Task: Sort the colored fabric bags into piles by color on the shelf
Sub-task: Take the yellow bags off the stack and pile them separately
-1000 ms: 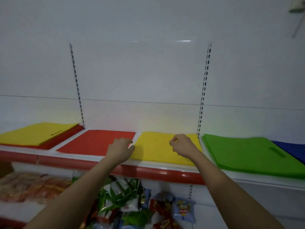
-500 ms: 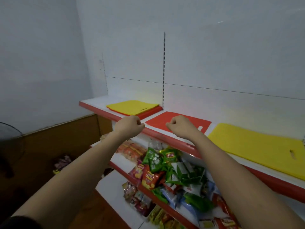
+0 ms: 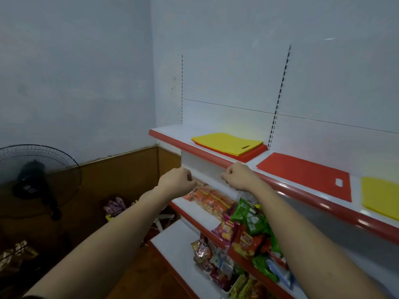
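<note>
Both hands, left [image 3: 177,183] and right [image 3: 238,176], curled into empty fists before the shelf [image 3: 207,157].

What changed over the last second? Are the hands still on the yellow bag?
Both hands left the yellow bag and moved left, empty: left hand and right hand now hang curled before the shelf edge near the mixed yellow-on-red pile. The bags themselves stayed put.

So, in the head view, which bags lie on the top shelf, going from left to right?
Yellow bag on top of a red one → single red bag → yellow bag at the right edge.
</note>
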A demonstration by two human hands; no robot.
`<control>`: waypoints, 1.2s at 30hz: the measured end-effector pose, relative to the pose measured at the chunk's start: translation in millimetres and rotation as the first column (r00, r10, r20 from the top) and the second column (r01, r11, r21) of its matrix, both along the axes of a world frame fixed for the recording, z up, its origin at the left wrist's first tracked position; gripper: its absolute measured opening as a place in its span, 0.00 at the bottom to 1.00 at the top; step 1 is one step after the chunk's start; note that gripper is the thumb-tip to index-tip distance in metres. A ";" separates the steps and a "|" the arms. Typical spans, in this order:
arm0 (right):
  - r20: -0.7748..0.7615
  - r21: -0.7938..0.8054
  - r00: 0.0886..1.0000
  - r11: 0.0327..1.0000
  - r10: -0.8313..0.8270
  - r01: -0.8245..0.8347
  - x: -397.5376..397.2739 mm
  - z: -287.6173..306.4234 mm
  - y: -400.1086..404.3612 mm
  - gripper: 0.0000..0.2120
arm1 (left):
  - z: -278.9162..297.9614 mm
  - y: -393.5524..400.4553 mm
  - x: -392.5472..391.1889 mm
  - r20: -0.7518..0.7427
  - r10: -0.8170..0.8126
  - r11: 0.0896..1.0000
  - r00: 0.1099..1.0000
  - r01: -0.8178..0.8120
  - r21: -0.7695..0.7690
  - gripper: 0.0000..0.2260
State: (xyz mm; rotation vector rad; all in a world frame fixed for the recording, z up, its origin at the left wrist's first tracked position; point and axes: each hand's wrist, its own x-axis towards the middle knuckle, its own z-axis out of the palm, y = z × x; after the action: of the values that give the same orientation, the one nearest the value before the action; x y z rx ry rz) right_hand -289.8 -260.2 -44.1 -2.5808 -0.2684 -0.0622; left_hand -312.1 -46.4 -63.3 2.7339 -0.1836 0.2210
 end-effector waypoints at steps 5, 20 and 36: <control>-0.031 -0.014 0.999 1.000 -0.022 0.021 18.9 -0.3 38.2 0.17 | 3.3 39.9 27.5 0.040 -0.026 0.999 0.999 0.028 -0.042 0.11; 0.040 -0.042 0.986 0.986 -0.162 0.164 158.3 15.6 38.9 0.18 | 4.2 46.5 191.9 0.107 -0.141 0.988 0.984 0.146 -0.042 0.12; 0.254 0.424 0.622 0.663 -0.741 0.617 230.8 -31.0 -7.3 0.02 | 9.0 31.5 376.5 0.106 -0.138 0.908 0.985 0.168 -0.384 0.07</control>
State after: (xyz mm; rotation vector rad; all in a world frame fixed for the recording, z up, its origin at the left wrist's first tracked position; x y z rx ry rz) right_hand -59.0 -267.5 -75.1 -2.1812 0.5821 -0.8721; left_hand 64.4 -14.8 -54.3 2.3009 -0.3360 0.2853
